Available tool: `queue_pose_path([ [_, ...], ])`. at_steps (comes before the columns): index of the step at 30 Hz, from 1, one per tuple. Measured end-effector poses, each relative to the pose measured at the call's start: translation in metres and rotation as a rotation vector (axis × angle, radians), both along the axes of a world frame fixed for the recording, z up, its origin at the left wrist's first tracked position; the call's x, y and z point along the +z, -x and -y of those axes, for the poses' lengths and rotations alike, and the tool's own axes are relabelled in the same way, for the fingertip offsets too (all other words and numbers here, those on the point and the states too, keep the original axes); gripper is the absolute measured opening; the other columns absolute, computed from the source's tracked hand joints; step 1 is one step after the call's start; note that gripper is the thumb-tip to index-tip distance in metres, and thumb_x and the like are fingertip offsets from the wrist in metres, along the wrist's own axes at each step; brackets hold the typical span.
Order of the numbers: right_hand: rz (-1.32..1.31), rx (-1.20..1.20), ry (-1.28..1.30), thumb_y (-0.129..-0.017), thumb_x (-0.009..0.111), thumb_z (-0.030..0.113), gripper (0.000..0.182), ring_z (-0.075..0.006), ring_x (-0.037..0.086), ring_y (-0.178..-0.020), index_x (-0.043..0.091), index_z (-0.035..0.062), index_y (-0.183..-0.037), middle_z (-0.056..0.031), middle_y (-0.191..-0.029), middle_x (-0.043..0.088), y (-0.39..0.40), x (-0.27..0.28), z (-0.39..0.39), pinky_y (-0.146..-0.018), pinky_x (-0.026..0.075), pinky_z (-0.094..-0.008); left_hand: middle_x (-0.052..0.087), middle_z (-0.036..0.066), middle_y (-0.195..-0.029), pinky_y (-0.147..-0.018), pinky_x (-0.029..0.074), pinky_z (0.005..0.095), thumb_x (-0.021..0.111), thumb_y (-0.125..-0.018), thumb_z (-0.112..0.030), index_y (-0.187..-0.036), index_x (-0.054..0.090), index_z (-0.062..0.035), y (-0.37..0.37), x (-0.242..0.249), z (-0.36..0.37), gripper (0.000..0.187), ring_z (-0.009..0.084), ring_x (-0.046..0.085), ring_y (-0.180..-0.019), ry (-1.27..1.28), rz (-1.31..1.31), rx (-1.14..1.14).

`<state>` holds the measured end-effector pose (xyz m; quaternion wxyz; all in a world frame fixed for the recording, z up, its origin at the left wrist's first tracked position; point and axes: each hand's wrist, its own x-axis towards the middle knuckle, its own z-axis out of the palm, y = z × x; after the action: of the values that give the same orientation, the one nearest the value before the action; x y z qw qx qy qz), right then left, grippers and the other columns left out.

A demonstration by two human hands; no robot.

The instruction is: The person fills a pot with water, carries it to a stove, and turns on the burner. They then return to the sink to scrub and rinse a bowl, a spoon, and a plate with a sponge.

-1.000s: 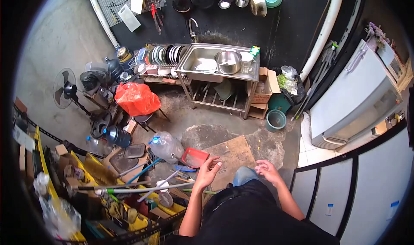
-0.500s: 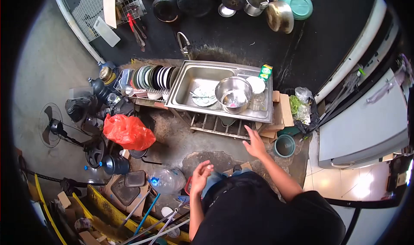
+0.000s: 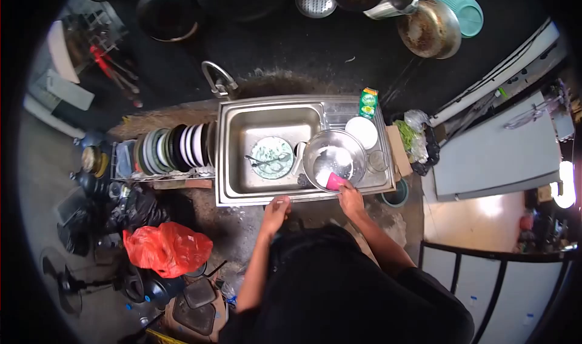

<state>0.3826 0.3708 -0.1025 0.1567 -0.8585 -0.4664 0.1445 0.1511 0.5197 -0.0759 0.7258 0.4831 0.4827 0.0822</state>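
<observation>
Inside the steel sink, a wide metal bowl (image 3: 335, 153) rests toward the right, with some water and white suds in it. My right hand (image 3: 350, 200) reaches over the bowl's near rim, fingers closed on a small pink thing with a white end (image 3: 335, 181). Near the sink's front edge is my left hand (image 3: 277, 213), empty and loosely curled. Left of the bowl, a plate with a green pattern (image 3: 273, 169) lies in the sink basin (image 3: 239, 189) with dark-handled cutlery on it. A white spoon (image 3: 298, 157) and a dark scrubber (image 3: 304, 180) sit between them.
A rack of upright plates (image 3: 176, 147) stands left of the sink. White bowl (image 3: 361, 132), glass (image 3: 377, 160) and green packet (image 3: 368, 103) are at right. A faucet (image 3: 219, 80) rises behind; pans (image 3: 430, 29) hang above. A red bag (image 3: 168, 249) sits lower left.
I have moved closer to the sink. My right hand has gone from open in the air to gripping the pink thing in the bowl; my left hand has come up to the front edge.
</observation>
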Motion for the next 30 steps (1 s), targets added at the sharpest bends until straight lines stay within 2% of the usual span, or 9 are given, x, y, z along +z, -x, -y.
queue_pose_path([
  [6,0.026,-0.014,0.024,-0.078,0.061,0.01,0.021,-0.0338,0.059,-0.089,0.057,0.0083,-0.099,-0.0115,-0.104,0.054,0.046,0.022,-0.005,-0.076,0.05,-0.0421,0.054,0.019,-0.118,-0.066,0.057,0.0386,0.063,-0.083,-0.052,-0.143,0.021,-0.0123,-0.072,0.009,-0.066,0.083,0.0272,0.064,-0.088,0.334,-0.102,-0.368],
  [7,0.026,-0.024,0.037,-0.078,0.061,0.01,0.021,-0.0338,0.059,-0.089,0.057,0.0083,-0.099,-0.0115,-0.104,0.054,0.051,0.022,-0.013,-0.076,0.05,-0.0421,0.051,0.021,-0.121,-0.067,0.059,0.0424,0.059,-0.089,-0.037,-0.146,0.007,-0.0151,-0.078,0.007,-0.067,0.08,0.0313,0.064,-0.091,0.382,-0.036,-0.372],
  [9,0.102,0.024,-0.125,-0.078,0.061,0.01,0.022,-0.0313,0.058,-0.093,0.057,0.0092,-0.1,-0.0106,-0.106,0.054,0.06,0.019,-0.028,-0.078,0.05,-0.0408,0.054,0.021,-0.117,-0.068,0.061,0.0416,0.054,-0.091,-0.021,-0.14,0.018,-0.0032,-0.079,-0.009,-0.064,0.063,0.0304,0.065,-0.087,0.401,0.043,-0.124],
  [13,-0.063,0.037,0.027,-0.079,0.06,0.013,0.027,-0.0324,0.06,-0.093,0.054,0.0071,-0.104,-0.0126,-0.108,0.055,0.058,0.019,-0.073,-0.078,0.051,-0.0422,0.052,0.018,-0.119,-0.066,0.062,0.0412,0.043,-0.086,0.001,-0.138,0.028,-0.0087,-0.071,-0.06,-0.079,0.055,0.0283,0.063,-0.092,0.538,0.031,0.101],
  [17,-0.117,0.078,0.256,-0.078,0.058,0.011,0.029,-0.0344,0.061,-0.089,0.054,0.0053,-0.106,-0.0142,-0.102,0.057,0.04,0.059,-0.13,-0.075,0.052,-0.0434,0.039,0.017,-0.141,-0.08,0.053,0.0321,0.039,-0.08,0.011,-0.15,-0.001,-0.0248,-0.053,-0.038,-0.102,0.088,0.03,0.057,-0.11,0.11,0.006,0.127],
  [19,-0.079,0.254,0.27,-0.076,0.057,0.008,0.032,-0.0333,0.06,-0.093,0.055,0.0039,-0.107,-0.0137,-0.098,0.059,0.033,0.078,-0.159,-0.071,0.052,-0.043,0.025,0.02,-0.15,-0.097,0.042,0.0317,0.035,-0.076,0.014,-0.15,-0.004,-0.0218,-0.055,-0.005,-0.121,0.091,0.0313,0.042,-0.13,-0.651,-0.032,0.174],
  [23,-0.085,0.258,-0.256,-0.088,0.055,0.022,0.04,-0.0372,0.049,-0.112,0.053,0.0038,-0.124,-0.0179,-0.132,0.048,0.042,0.051,-0.251,-0.095,0.04,-0.0451,0.013,0.022,-0.153,-0.108,0.029,0.0347,0.032,-0.073,0.015,-0.15,-0.001,-0.0141,-0.055,0.036,-0.154,0.089,0.0315,0.023,-0.14,-0.677,0.031,0.233],
  [28,-0.482,0.503,-0.228,-0.09,0.05,0.02,0.041,-0.0305,0.034,-0.133,0.05,0.0044,-0.128,-0.0172,-0.137,0.043,0.073,0.036,-0.285,-0.111,0.024,-0.0463,0.022,0.02,-0.151,-0.108,0.029,0.0338,0.033,-0.074,0.012,-0.149,0.006,-0.0061,-0.056,0.062,-0.19,0.082,0.0302,0.032,-0.136,-0.833,-0.012,0.242],
  [30,-0.089,0.611,-0.1,-0.089,0.052,0.032,0.045,-0.0292,0.037,-0.131,0.053,0.0039,-0.124,-0.0147,-0.134,0.047,0.045,0.042,-0.273,-0.111,0.023,-0.0479,0.022,0.019,-0.152,-0.108,0.029,0.033,0.034,-0.074,0.013,-0.15,0.009,-0.0107,-0.043,0.065,-0.2,0.084,0.0307,0.032,-0.136,-0.673,-0.035,0.28],
])
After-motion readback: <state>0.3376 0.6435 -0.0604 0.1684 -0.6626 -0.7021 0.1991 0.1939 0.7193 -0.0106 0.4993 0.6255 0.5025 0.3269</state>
